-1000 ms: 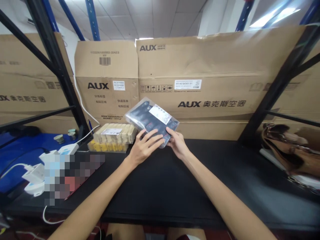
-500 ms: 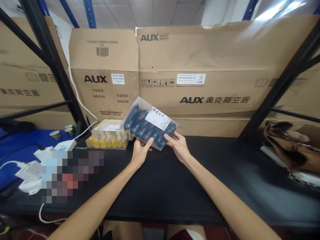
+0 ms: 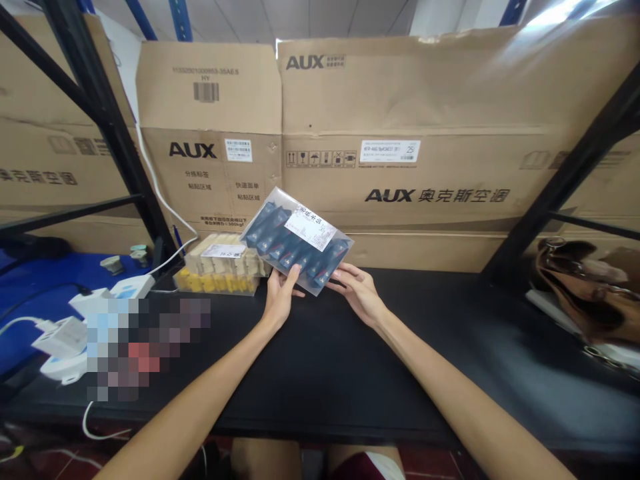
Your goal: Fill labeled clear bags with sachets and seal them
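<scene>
A clear plastic pack of dark blue sachets point(image 3: 275, 233) with a white printed label is held tilted above the black table. My left hand point(image 3: 281, 293) grips its lower edge, thumb on the front and fingers behind. At the pack's lower right corner is my right hand point(image 3: 357, 290), its fingers partly behind the pack and closed on that edge. Just left of it, a clear pack of cream-coloured sachets point(image 3: 200, 263) with a white label lies on top of a pack of yellow sachets point(image 3: 215, 283).
Large cardboard sheets point(image 3: 425, 100) stand along the back between black rack posts. A white power strip point(image 3: 130, 287) with plugs and cables lies at left beside a pixelated patch. A brown bag point(image 3: 575, 287) sits at the right on the black table point(image 3: 350, 380).
My right thumb has come off the front of the pack, and the right fingers now sit at its edge. The pack has shifted slightly; the camera view has moved a little.
</scene>
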`<state>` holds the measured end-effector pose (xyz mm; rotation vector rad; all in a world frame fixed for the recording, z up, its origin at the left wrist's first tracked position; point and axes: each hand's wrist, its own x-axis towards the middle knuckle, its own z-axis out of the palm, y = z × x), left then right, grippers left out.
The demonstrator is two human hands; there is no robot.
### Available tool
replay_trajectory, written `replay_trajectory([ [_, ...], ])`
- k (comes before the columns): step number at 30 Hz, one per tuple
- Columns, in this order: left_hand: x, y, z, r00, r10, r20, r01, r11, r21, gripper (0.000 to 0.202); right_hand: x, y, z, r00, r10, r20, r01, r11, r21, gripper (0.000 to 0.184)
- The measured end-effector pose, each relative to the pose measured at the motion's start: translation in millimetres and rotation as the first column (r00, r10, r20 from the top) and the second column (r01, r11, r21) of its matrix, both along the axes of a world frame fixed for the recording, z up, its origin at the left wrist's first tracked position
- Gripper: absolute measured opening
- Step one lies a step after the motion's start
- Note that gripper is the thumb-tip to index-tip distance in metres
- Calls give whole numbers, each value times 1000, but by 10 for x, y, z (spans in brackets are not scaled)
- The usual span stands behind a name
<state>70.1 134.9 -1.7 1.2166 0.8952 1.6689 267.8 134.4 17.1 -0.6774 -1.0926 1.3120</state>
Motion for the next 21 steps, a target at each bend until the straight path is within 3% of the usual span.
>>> replay_trajectory([
  [10,3,16,-74,999,-51,-13,51,999,-3,65,12,37,-33,1000,-16,-3,16,1000,4,34],
  [21,-27,47,-51,989,-146,1,146,989,-18,66,-33,-25,-37,997,17,-77,-17,1000,2,35],
])
